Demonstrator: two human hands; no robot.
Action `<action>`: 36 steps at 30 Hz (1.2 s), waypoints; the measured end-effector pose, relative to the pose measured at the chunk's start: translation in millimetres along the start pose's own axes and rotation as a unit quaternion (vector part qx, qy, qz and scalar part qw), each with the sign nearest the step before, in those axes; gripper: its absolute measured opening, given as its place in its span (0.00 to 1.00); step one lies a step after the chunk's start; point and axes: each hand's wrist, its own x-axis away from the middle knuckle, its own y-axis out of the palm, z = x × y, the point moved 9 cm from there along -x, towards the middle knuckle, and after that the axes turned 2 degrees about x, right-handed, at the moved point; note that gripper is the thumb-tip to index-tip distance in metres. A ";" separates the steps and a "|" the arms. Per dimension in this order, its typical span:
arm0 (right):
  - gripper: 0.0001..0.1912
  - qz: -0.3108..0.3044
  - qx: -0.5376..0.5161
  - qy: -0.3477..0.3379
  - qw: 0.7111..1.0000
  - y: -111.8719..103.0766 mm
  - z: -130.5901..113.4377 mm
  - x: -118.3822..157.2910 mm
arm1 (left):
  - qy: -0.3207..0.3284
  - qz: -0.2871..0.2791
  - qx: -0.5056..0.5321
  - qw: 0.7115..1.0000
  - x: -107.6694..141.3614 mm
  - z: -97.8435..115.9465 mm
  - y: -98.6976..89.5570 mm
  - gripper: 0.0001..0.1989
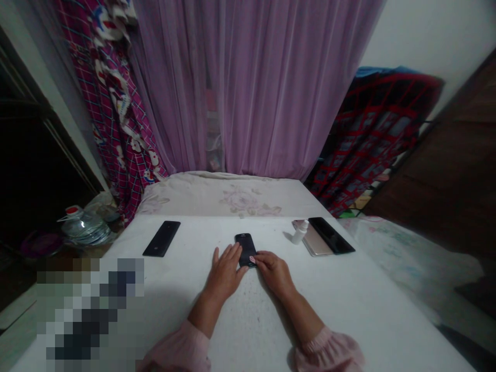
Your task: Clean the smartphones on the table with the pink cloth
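The phone (248,248) lies flat on the table (251,320), in the middle between its left and right edges. The left hand (226,272) is spread wide, the fingers on the left edge of the phone and the thumb at its near end. The right hand (277,274) is narrow: its fingertips pinch a small pale scrap (252,259) at the near right corner of the phone. What this scrap is, I cannot tell; it is too small.

In my judgement, the step in hand is careful work with the scrap on the glass, while the left hand steadies. The next move seems to call for a firm left hand and a light, exact touch of the right one, so that the phone does not slide.

About containers: a white bottle (300,232) stands upright toward the right edge of the table, just beside a pinkish slab (315,240). Its wall hides what is inside. Beyond the left edge, lower down, there is a clear jug (86,227) with a red cap; how full it is, I cannot tell.
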 end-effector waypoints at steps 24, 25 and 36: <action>0.12 0.049 0.107 0.062 0.991 -8.1 9.7 -23.2 | -0.016 -0.056 0.023 0.998 0.5 -6.8 2.6 0.30; 0.13 0.058 0.108 0.056 0.991 -11.6 8.8 -11.4 | -0.015 -0.049 0.022 0.998 0.8 -6.2 1.7 0.31; 0.09 0.018 0.084 0.036 0.996 -5.7 0.2 5.6 | 0.021 -0.027 0.063 0.997 1.2 -5.3 0.8 0.26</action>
